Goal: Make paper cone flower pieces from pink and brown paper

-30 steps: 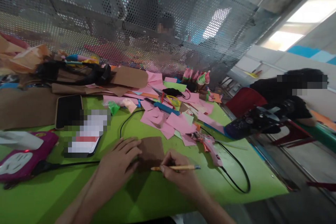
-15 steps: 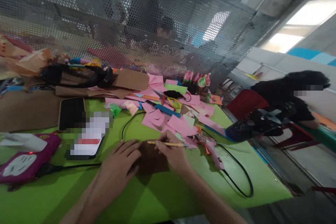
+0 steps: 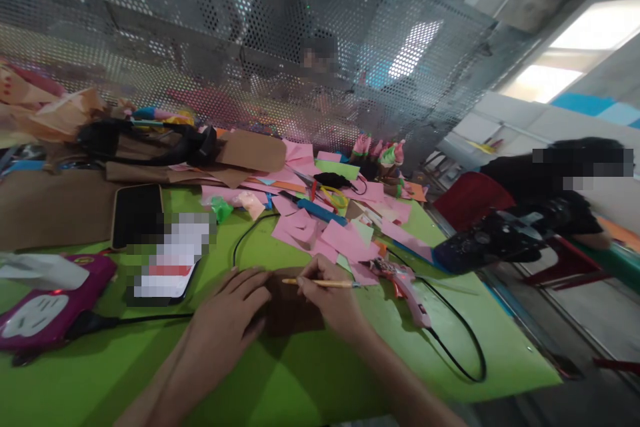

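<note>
A small brown piece of card (image 3: pixel 289 307) lies on the green table (image 3: pixel 450 353) in front of me. My left hand (image 3: pixel 225 323) rests flat on its left edge, fingers spread, pinning it down. My right hand (image 3: pixel 330 300) is closed on a yellow pencil (image 3: pixel 320 283), which lies nearly level with its tip pointing left over the card's far edge. Both forearms come in from the bottom of the view.
A pink glue gun (image 3: pixel 405 283) with a black cable (image 3: pixel 465 353) lies to the right. Pink paper scraps (image 3: pixel 340 237), a blue tool (image 3: pixel 323 211), a dark phone (image 3: pixel 135 213) and a pink power strip (image 3: pixel 45 310) lie around. A perforated metal screen (image 3: pixel 250 47) backs the table. A seated person (image 3: pixel 550 193) is at right.
My right hand with the pencil moved from the card's near right edge up to its far edge. The left hand stayed on the card.
</note>
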A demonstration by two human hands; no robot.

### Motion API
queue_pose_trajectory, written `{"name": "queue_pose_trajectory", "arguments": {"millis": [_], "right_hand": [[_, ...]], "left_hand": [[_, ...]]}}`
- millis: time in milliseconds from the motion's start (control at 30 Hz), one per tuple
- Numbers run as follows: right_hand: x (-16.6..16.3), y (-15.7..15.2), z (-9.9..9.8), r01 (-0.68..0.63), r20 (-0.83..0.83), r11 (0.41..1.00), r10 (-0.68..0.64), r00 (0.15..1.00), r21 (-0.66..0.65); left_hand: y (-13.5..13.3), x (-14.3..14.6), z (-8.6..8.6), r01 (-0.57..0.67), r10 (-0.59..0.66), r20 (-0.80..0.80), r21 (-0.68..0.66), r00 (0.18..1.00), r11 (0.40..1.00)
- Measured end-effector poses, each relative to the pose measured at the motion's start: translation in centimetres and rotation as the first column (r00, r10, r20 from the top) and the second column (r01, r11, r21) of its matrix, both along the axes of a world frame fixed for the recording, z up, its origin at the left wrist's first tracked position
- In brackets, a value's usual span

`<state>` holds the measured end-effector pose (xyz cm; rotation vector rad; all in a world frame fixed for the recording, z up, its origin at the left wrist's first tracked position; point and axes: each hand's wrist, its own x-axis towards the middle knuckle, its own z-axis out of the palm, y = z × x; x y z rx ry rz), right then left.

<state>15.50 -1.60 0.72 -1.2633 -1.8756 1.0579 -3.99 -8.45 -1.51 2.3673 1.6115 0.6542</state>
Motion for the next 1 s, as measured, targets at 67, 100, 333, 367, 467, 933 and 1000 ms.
{"name": "queue_pose_trajectory", "arguments": {"millis": [67,100,333,367,467,933,1000], "right_hand": [[0.3,-0.6,0.1,-0.007,0.021,1.000,0.007,1.000,-0.001],[0.4,-0.9,0.2,-0.009,0.031,1.000,0.009,0.999,-0.008],[1.7,-4.1,0.2,-0.053,0.027,0.993,0.057,0.998,-0.108],[1.9,-4.4,0.2,-0.055,0.029,0.992,0.059,0.998,-0.114],[2.1,-5.0,0.4,-0.062,0.013,0.989,0.064,0.998,-0.135],[-0.8,-0.1,0.5,0.042,-0.082,0.998,-0.045,0.996,-0.038],[-1.0,0.3,0.1,0.041,-0.070,0.999,-0.042,0.997,-0.025]], "left_hand": [[0.0,0.0,0.0,0.002,-0.002,0.006,-0.001,1.000,1.000],[0.0,0.0,0.0,0.001,-0.001,0.007,-0.004,1.000,1.000],[-0.1,0.1,0.1,-0.005,0.005,-0.012,-0.018,1.000,1.000],[-0.1,0.0,0.1,-0.006,0.006,-0.009,-0.012,1.000,1.000],[-0.2,0.0,-0.2,-0.015,0.015,0.011,0.015,1.000,1.000],[-0.2,0.0,0.3,-0.002,0.001,-0.050,-0.029,0.999,1.000],[-0.2,0.0,0.3,0.001,-0.002,-0.035,-0.028,0.999,1.000]]}}
